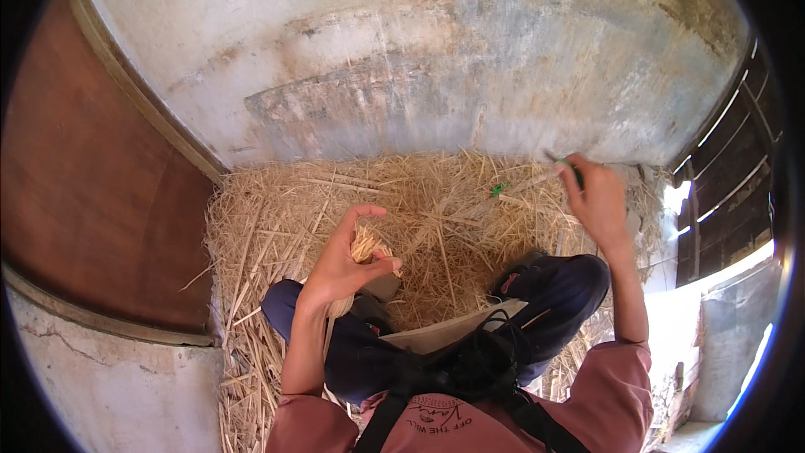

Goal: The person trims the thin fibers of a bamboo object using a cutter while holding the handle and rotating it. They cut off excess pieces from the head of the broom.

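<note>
My left hand (pixel 337 267) is curled around a bundle of straw (pixel 366 243). The cut-looking ends stand up between its thumb and fingers, and the stalks run down behind the wrist over my left knee. Out to the right, above the straw near the wall, my right hand (pixel 600 201) is closed on a slim tool with a green handle (pixel 579 176). A dark narrow tip (pixel 550 154) pokes out past the fingers; the palm hides the rest, so its exact kind is unclear. A small bright green piece (pixel 498 190), perhaps string, lies on the straw left of that hand.
Loose straw (pixel 436 226) covers the floor around my bent legs (pixel 553 294). A stained plaster wall (pixel 470 59) rises in front. On the left is a brown wooden panel (pixel 101 168); on the right, dark slats (pixel 729 176) beside a bright opening.
</note>
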Demonstrator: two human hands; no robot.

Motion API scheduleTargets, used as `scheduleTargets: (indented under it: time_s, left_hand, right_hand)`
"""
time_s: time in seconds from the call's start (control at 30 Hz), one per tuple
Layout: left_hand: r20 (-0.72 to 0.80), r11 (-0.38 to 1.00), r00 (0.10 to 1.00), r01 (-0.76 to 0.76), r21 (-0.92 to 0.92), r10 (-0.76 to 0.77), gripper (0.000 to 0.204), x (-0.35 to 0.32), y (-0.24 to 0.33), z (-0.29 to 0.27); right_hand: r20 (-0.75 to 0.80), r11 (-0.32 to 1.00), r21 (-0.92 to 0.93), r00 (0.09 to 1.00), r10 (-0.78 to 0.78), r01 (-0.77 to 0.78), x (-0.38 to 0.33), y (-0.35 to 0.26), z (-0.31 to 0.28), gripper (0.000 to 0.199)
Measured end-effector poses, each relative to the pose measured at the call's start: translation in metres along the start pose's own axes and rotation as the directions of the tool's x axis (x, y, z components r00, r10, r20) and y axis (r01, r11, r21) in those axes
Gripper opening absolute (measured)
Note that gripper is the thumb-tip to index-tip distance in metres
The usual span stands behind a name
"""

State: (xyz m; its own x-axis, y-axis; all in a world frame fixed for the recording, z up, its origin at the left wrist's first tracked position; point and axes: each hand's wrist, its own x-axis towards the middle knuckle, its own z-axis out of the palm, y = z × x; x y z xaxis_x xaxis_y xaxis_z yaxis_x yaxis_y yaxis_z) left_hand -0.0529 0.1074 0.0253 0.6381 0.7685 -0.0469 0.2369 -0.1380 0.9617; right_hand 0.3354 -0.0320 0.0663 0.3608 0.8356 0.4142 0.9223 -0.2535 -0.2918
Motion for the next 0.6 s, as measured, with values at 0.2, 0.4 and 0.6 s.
scheduleTargets:
  time_s: [0.2, 0.4, 0.6]
  left_hand:
    - [-0.018, 0.993, 0.995, -0.099, -0.059, 0.098, 0.042, 0.005, 0.014, 0.015]
    - [-0.021, 0.992, 0.992, -0.123, -0.019, 0.123, 0.034, 0.005, 0.004, 0.027]
    - [-0.013, 0.994, 0.996, -0.093, -0.056, 0.092, 0.039, 0.006, 0.007, 0.031]
  right_hand:
    - [0.332, 0.755, 0.647, 0.93, -0.157, -0.104, -0.039, -0.057, 0.06, 0.036]
    - [0.505, 0.342, 0.85, 0.805, -0.312, -0.401, -0.058, -0.105, 0.091, 0.039]
    - [0.606, 0.192, 0.795, 0.735, -0.303, -0.576, -0.062, -0.111, 0.108, 0.035]
